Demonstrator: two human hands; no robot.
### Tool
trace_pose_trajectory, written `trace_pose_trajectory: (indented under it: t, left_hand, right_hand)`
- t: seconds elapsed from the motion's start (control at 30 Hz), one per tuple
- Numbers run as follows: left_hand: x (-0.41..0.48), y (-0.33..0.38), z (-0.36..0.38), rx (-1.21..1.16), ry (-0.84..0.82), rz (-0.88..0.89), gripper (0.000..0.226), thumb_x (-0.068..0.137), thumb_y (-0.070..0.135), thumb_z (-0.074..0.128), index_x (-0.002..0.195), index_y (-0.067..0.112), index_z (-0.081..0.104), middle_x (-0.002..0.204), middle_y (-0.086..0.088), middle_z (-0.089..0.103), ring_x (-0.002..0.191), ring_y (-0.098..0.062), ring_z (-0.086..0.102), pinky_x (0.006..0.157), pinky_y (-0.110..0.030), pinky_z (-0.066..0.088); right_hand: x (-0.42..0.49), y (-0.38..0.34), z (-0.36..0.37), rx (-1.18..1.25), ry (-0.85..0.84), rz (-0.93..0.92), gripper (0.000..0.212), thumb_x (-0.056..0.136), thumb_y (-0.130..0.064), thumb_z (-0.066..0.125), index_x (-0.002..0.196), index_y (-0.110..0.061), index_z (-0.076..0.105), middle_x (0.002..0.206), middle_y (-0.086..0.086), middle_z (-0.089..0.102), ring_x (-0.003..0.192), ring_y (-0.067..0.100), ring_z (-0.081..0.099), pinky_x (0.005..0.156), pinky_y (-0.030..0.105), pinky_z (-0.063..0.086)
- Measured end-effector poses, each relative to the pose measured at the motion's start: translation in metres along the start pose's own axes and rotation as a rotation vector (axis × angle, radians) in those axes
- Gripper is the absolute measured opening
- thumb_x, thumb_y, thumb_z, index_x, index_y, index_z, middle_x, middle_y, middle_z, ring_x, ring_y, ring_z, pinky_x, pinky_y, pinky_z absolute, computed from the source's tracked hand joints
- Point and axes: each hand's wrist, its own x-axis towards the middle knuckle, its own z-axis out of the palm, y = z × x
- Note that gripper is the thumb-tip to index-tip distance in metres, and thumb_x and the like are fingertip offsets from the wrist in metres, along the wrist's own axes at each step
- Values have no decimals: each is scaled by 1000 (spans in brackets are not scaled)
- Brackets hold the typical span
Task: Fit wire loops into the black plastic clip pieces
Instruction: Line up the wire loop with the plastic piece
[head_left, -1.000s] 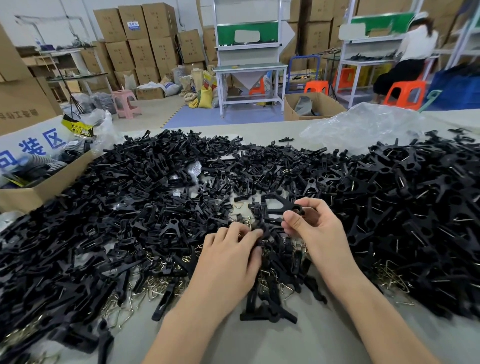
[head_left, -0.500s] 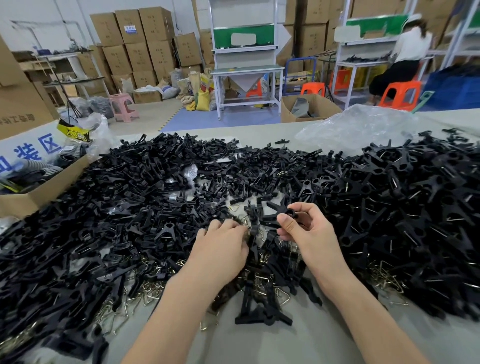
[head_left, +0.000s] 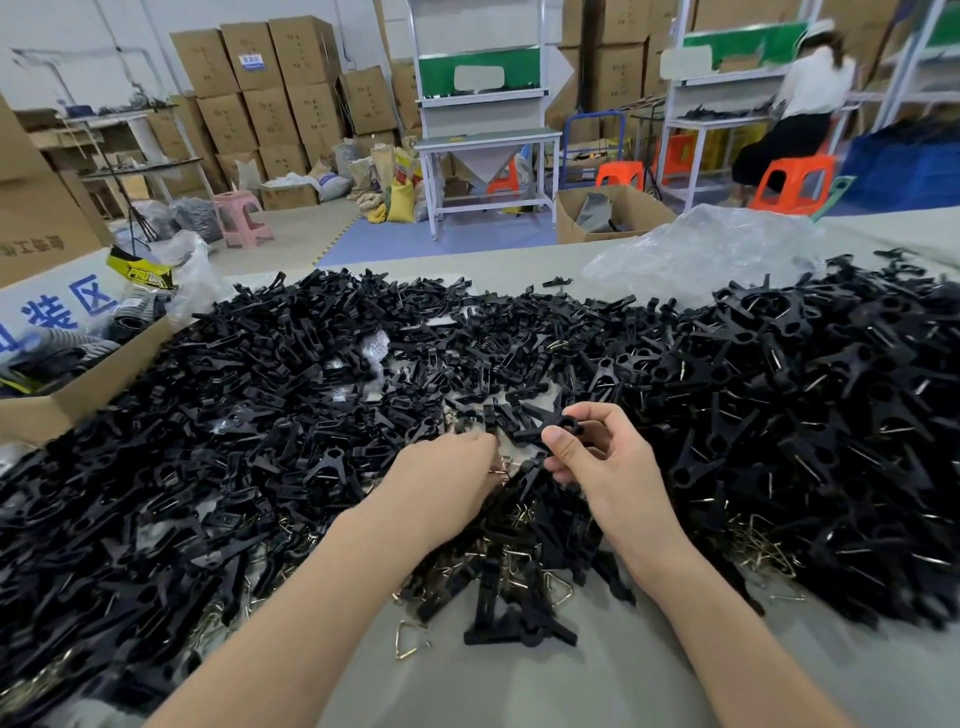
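Observation:
Black plastic clip pieces (head_left: 260, 426) lie heaped across the grey table (head_left: 597, 691). My right hand (head_left: 602, 462) pinches one black clip piece (head_left: 550, 423) between thumb and forefinger, just above the pile. My left hand (head_left: 441, 483) is palm down beside it, fingertips curled into the pile where a wire loop (head_left: 501, 470) shows at them; whether the fingers grip it is hidden. Loose brass-coloured wire loops (head_left: 410, 642) lie on the table in front of my hands, and more wire loops (head_left: 763, 540) sit under the heap at right.
An open cardboard box (head_left: 78, 395) stands at the table's left edge. A crumpled clear plastic bag (head_left: 701, 254) lies at the back right. Beyond the table are workbenches, stacked cartons, orange stools and a seated person (head_left: 800, 104).
Both hands have shifted slightly away from me over the pile. My left hand has turned its fingertips down into the clips; my right hand keeps hold of the same clip piece.

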Motion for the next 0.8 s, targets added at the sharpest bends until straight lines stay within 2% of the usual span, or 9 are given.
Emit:
trace_pose_trajectory:
  t: [0.07,0.13,0.2,0.33,0.43,0.53,0.67,0.73,0.8]
  left_hand:
    - [-12,-5,4,-92,118,-26,15,104,35,46,115,28,54,106,13,60,109,-18,54,88,-32,39]
    - [-26,-7,10,-127,263,-69,20,106,35,42,119,36,57,110,17,63,106,-14,50,92,-31,34]
    - [-39,-5,17,-127,374,-111,24,105,34,46,122,37,62,109,16,64,104,-15,51,92,-34,37]
    - [-51,7,27,-176,515,-93,28,94,19,66,122,23,68,96,8,67,89,-21,62,81,-41,50]
    - [-53,10,24,-310,567,-104,22,96,25,63,117,27,67,101,17,68,93,-10,59,87,-32,44]
    - [-55,9,25,-448,570,-135,22,100,30,53,118,31,66,102,21,61,90,-6,54,82,-24,38]
    - [-61,2,29,-435,493,-108,45,100,5,53,138,29,56,99,11,43,72,-9,48,56,-23,40]
    - [-62,0,29,-372,464,-89,59,92,-8,56,140,26,55,101,8,40,77,-12,46,55,-24,41]
    - [-62,1,29,-344,459,-63,65,89,-12,58,143,23,51,105,8,41,84,-12,46,59,-24,44]
  right_hand:
    - [-2,-2,0,-20,-7,-14,19,91,-24,74,106,-25,61,87,-3,73,75,13,71,69,20,55]
    - [-4,-4,1,-39,-14,-27,19,92,-23,74,106,-26,61,90,0,73,78,14,72,72,23,56]
    - [-6,-6,2,-54,-23,-42,20,92,-22,74,105,-27,61,92,1,71,80,16,72,78,30,58]
    - [-17,-9,2,-126,-48,-92,22,91,-26,74,100,-41,60,92,-5,71,80,14,70,87,42,57]
    - [-22,-9,3,-169,-64,-113,27,90,-27,75,97,-48,59,93,-9,71,81,15,69,88,45,56]
    - [-22,-10,5,-204,-75,-122,28,91,-28,75,98,-49,58,94,-11,70,82,17,67,88,45,56]
    - [-20,-11,5,-211,-78,-125,27,90,-29,74,99,-49,59,96,-13,70,82,16,67,87,41,56]
    - [-19,-10,6,-211,-83,-120,26,90,-29,74,99,-49,59,96,-13,70,82,17,67,87,42,56]
    - [-19,-10,7,-214,-89,-112,26,91,-29,75,99,-49,59,96,-12,70,82,18,67,88,44,56]
